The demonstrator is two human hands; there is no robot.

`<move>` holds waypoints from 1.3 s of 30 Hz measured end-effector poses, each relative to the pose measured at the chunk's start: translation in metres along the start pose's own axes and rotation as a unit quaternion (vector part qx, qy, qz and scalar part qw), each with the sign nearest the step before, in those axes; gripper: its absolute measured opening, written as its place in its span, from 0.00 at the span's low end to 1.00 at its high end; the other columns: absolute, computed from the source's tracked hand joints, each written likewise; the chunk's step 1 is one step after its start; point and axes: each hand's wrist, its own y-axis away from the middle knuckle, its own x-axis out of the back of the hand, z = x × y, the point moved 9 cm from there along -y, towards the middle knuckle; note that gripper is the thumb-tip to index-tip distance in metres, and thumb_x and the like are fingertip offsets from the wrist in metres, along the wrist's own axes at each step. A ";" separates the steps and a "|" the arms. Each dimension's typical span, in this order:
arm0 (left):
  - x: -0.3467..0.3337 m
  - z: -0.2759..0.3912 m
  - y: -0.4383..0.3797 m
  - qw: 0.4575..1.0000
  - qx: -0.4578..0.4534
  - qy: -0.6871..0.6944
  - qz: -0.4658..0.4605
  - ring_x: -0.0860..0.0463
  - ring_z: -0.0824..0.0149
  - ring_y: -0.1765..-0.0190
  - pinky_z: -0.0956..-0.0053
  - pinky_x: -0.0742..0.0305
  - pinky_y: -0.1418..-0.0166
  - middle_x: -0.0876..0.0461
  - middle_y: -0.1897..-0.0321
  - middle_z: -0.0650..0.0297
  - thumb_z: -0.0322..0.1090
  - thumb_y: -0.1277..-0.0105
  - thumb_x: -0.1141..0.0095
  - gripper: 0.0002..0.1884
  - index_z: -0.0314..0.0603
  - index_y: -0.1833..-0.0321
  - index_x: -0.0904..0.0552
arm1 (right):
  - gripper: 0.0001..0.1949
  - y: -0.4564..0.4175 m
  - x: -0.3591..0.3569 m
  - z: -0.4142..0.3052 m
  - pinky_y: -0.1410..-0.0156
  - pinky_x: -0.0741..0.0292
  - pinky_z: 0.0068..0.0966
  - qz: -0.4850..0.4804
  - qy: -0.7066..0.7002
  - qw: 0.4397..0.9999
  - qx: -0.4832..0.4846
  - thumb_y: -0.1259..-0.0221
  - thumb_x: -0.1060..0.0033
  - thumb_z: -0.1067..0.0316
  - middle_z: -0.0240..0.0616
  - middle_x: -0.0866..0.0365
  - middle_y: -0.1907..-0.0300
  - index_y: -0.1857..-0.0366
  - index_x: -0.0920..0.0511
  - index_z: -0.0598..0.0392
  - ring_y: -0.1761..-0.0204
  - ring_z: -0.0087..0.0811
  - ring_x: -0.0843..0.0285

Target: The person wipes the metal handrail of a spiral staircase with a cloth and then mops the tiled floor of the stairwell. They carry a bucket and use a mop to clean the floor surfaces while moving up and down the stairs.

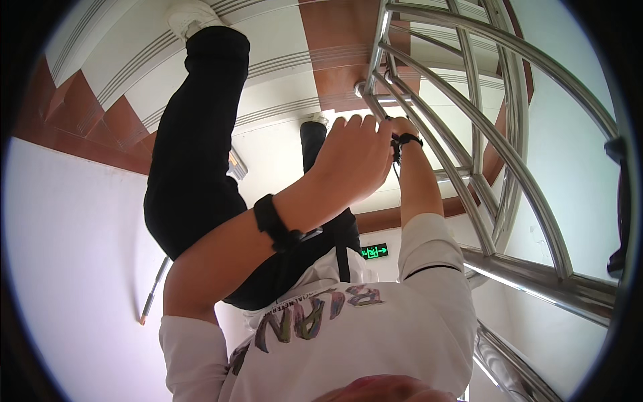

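My left hand (354, 158) reaches across my body to my right wrist, the back of the hand towards me and its fingers bent. A black watch-like band (274, 221) sits on my left wrist. My right hand (402, 125) is partly covered by the left one, beside the stainless steel stair railing (442, 95). Around the right wrist runs a black wristband (409, 139). Small dark pieces with a thin dangling cord (397, 160) show between the left fingers and that wrist. The fingertips of both hands are hidden, so what they grip cannot be made out.
White stair treads (276, 65) with grooved edges and a red-brown border (331, 40) rise ahead. One white shoe (193, 17) is on the stairs at upper left. A pale wall (75, 226) stands at left. Below hangs a lit green exit sign (374, 251).
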 end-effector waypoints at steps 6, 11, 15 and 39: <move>0.000 0.006 -0.016 1.000 -0.007 0.002 -0.027 0.17 0.60 0.60 0.63 0.23 0.54 0.19 0.65 0.59 0.40 0.29 0.41 0.13 0.37 0.54 0.22 | 0.29 0.046 -0.019 0.020 0.36 0.20 0.41 -0.033 -0.018 0.994 -0.102 0.38 0.42 0.40 0.47 0.11 0.45 0.46 0.12 0.54 0.40 0.45 0.13; 0.003 -0.009 -0.027 1.000 0.021 0.018 0.005 0.17 0.60 0.60 0.63 0.22 0.55 0.19 0.65 0.58 0.40 0.28 0.41 0.12 0.37 0.54 0.22 | 0.19 0.052 -0.005 -0.003 0.40 0.16 0.47 0.025 0.048 0.997 -0.051 0.36 0.37 0.49 0.43 0.10 0.45 0.51 0.10 0.50 0.43 0.47 0.11; -0.013 -0.034 -0.029 0.987 0.090 0.125 -0.051 0.15 0.53 0.55 0.59 0.20 0.51 0.16 0.60 0.52 0.39 0.27 0.44 0.12 0.35 0.52 0.23 | 0.18 0.020 -0.023 -0.023 0.46 0.15 0.49 0.108 0.165 0.980 0.014 0.29 0.40 0.52 0.45 0.12 0.46 0.50 0.11 0.54 0.46 0.48 0.10; -0.252 -0.035 -0.065 0.719 0.274 0.601 -0.216 0.25 0.68 0.71 0.70 0.31 0.67 0.23 0.76 0.63 0.44 0.29 0.47 0.17 0.37 0.68 0.19 | 0.22 0.070 -0.025 -0.042 0.31 0.29 0.44 0.226 0.180 0.957 0.019 0.23 0.53 0.48 0.42 0.15 0.40 0.41 0.19 0.52 0.34 0.44 0.20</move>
